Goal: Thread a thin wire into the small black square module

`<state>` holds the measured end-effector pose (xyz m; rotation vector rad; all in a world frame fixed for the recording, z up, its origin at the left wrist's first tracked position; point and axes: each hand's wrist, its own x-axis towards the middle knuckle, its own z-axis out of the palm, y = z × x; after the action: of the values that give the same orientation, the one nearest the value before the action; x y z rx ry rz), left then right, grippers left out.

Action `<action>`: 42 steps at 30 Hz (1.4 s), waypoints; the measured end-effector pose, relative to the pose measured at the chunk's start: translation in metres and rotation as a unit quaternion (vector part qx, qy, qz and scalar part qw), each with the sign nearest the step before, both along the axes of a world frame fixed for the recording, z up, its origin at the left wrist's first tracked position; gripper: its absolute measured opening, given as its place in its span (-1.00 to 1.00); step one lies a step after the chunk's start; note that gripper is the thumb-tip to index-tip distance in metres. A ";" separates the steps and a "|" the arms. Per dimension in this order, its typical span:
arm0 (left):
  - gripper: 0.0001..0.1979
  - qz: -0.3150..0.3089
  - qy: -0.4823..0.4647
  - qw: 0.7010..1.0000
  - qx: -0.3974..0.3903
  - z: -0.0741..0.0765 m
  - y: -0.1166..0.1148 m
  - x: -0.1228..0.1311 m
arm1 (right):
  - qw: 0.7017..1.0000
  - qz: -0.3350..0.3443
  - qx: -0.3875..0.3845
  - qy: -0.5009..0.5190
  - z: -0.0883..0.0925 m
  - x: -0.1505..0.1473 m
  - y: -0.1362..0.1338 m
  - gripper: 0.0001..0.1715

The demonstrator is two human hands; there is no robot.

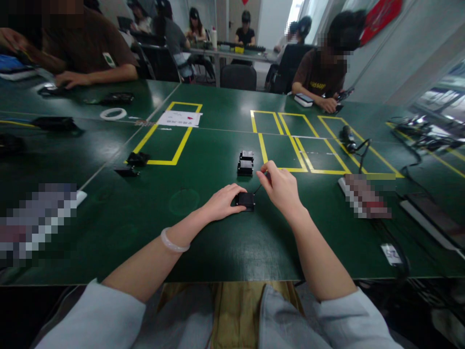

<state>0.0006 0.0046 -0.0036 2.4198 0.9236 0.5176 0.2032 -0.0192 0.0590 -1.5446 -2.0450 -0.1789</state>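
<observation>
A small black boxy part (pixel 246 200) lies on the green table in front of me. My left hand (pixel 225 202) grips it from its left side, thumb at the near edge and fingers at the far side. Closed in a pinch, my right hand (pixel 278 184) holds a thin dark rod (pixel 258 189) that slants down toward the part's upper right corner. Whether the rod is a tool or a wire, I cannot make out. Just beyond stand two similar black parts (pixel 246 167), one behind the other.
Yellow tape outlines (pixel 182 145) mark the green table (pixel 218 252). Loose black pieces (pixel 138 159), a white tape roll (pixel 113 114) and a paper sheet (pixel 180 118) lie left. A blurred box (pixel 365 196) and black cables (pixel 399 252) are right. Other people work across the table.
</observation>
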 end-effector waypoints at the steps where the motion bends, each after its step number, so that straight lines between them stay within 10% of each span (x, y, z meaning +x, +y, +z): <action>1: -0.63 0.000 0.001 1.000 0.000 0.000 0.000 0.000 | 1.000 -0.002 -0.001 -0.002 0.000 0.000 0.000 -0.72; 42: -0.65 0.002 0.003 1.000 -0.017 0.006 -0.002 0.000 | 0.998 0.030 -0.007 0.050 -0.006 0.003 -0.002 -0.82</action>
<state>0.0006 0.0030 0.0019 2.3918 0.9319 0.4921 0.2065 -0.0213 0.0530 -1.4688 -2.0144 -0.0630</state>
